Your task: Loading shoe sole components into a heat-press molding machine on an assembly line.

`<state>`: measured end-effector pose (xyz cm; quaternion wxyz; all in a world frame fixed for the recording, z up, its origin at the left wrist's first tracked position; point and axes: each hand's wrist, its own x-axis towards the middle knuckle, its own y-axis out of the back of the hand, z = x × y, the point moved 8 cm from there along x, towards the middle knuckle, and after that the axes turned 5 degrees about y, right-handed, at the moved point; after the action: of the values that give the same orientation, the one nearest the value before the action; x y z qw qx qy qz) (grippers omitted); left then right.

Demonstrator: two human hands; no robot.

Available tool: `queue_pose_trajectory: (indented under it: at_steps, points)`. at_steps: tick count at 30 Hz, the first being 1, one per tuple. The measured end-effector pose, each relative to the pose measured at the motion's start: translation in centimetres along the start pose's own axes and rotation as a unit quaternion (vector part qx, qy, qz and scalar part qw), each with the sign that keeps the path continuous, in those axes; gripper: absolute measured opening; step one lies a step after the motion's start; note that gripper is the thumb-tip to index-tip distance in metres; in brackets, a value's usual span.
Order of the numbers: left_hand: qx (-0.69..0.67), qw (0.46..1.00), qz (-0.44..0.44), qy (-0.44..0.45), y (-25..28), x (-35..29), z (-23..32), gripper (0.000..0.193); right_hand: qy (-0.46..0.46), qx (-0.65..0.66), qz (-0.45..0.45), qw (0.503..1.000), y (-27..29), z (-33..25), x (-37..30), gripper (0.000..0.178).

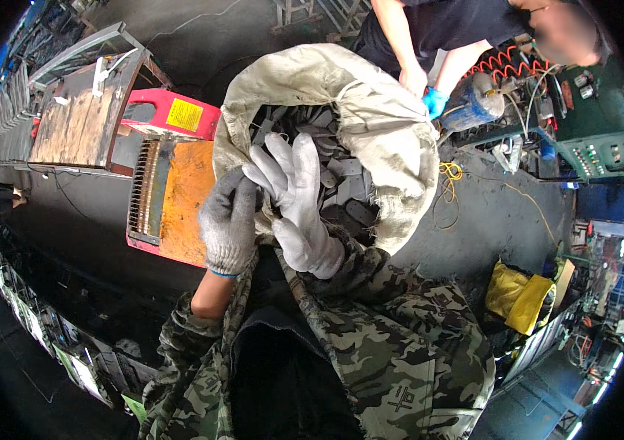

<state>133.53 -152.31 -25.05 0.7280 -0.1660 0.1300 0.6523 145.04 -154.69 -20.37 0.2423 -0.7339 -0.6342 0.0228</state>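
My left hand (229, 224), in a grey-white knit glove with a dirty palm side, is closed, its fingertips up against a finger of my right hand. Whether it pinches that glove or something small is hidden. My right hand (298, 198), in a matching glove, is open with fingers spread and nothing in it. Both hands are over the near edge of a big off-white woven sack (400, 161) with its rim rolled down. Inside the sack lie many flat dark-grey pieces (356, 189), some with rounded ends and small holes.
Left of the sack stand a red machine (193, 117) with an orange top (186, 198) and a wooden-topped table (77, 117). Across the sack, a person (451, 29) has a blue-gloved hand near its rim. A blue cylinder (473, 103), yellow cord (449, 176) and yellow bag (521, 293) are rightward.
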Motion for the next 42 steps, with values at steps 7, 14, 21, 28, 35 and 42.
queue_pose_trajectory:
  at_steps: [7,14,21,28,35,42]
  points:
    - [-0.001,0.999,0.05,-0.013,2.0,-0.6,0.4,0.014,0.004,0.009,-0.067,0.998,-1.4,0.2,0.3,0.112]
    - [0.123,0.966,0.159,-0.163,4.9,-1.7,3.6,0.012,-0.001,0.072,-0.099,0.992,-3.6,0.3,0.4,0.11]
    - [0.284,0.907,0.196,-0.242,6.2,-3.0,7.0,0.012,-0.073,0.17,0.007,0.983,-4.7,-0.3,1.8,0.086]
    - [0.318,0.881,0.233,-0.263,7.7,-3.6,8.3,0.016,-0.134,0.347,0.03,0.928,-5.5,0.7,1.9,0.08]
    - [0.325,0.865,0.259,-0.279,9.3,-3.7,9.6,0.011,-0.155,0.432,0.049,0.887,-7.1,0.9,2.4,0.074]
    - [0.192,0.885,0.352,-0.235,17.0,-3.4,8.7,0.003,-0.161,0.372,0.056,0.912,-7.2,-0.7,4.2,0.075]
